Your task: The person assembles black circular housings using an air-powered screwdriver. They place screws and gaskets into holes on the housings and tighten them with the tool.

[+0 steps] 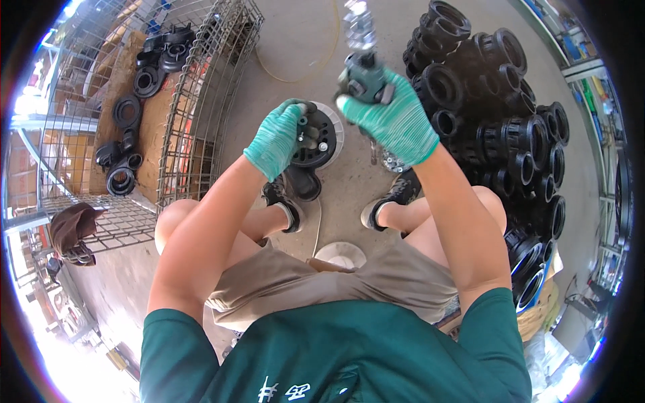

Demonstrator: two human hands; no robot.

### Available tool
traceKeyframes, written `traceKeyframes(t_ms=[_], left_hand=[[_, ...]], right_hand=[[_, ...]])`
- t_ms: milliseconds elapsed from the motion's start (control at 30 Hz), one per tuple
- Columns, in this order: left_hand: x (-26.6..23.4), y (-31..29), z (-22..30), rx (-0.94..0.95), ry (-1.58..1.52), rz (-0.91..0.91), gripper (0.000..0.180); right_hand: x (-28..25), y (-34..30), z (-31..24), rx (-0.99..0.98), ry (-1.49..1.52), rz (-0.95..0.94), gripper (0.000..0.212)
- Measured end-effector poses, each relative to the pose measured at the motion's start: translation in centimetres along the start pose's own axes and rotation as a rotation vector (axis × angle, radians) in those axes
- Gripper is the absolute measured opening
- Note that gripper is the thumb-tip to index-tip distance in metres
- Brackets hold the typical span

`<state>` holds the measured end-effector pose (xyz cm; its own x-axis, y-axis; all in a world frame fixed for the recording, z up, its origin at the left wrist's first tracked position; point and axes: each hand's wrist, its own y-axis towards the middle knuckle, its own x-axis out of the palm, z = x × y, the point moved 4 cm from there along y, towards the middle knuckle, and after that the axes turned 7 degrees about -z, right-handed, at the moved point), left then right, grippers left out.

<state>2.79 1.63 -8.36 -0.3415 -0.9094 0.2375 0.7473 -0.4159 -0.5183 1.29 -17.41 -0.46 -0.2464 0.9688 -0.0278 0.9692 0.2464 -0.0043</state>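
My left hand (277,138), in a green knitted glove with grey fingertips, has its fingers bent around small metal fasteners (302,121). It is right over a round black plastic part (316,156) with slots in its face, whose stubby outlet (306,185) points toward me. Under that part is a round whitish base (338,134). Higher up and to the right, my gloved right hand (396,119) is wrapped around a dark grey-green hand tool (367,82). A shiny, clear-looking piece (359,28) extends from the tool's far end; blur hides its detail.
Black plastic fittings (497,141) are piled high on the right. A wire mesh cage (195,101) stands at left, with black parts (127,111) on cardboard inside. Small metal fasteners (395,163) lie near my right shoe (393,201). A yellowish hose (295,79) curves across the floor ahead.
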Motion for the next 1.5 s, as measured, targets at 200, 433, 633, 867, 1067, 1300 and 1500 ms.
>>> traceKeyframes(t_ms=[200,433,633,867,1067,1300,1500], left_hand=[[4.2,-1.1,1.9,0.033,-0.598,0.007,0.017],[4.7,0.3,1.0,0.128,-0.695,-0.212,0.022],[5.9,-0.4,1.4,0.087,-0.62,-0.036,0.011],[5.2,-0.3,0.6,0.056,-0.547,0.044,0.029],[5.7,-1.0,0.7,0.172,-0.443,-0.119,0.04],[6.0,-1.4,0.8,0.231,-0.488,-0.119,0.046],[6.0,-1.8,1.6,0.244,-0.445,-0.118,0.044]], right_hand=[[0.9,-1.5,2.3,0.063,-0.241,-0.098,0.037],[0.7,-1.7,1.7,-0.002,-0.442,-0.121,0.049],[-0.1,-1.5,2.7,-0.007,-0.512,-0.119,0.047],[-0.4,-1.8,2.3,0.15,-0.396,-0.012,0.04],[-0.7,-1.4,4.3,0.048,-0.098,0.046,0.035],[-0.4,-1.6,3.5,0.099,-0.119,0.022,0.034],[-0.3,-2.0,3.7,0.033,-0.038,0.093,0.037]])
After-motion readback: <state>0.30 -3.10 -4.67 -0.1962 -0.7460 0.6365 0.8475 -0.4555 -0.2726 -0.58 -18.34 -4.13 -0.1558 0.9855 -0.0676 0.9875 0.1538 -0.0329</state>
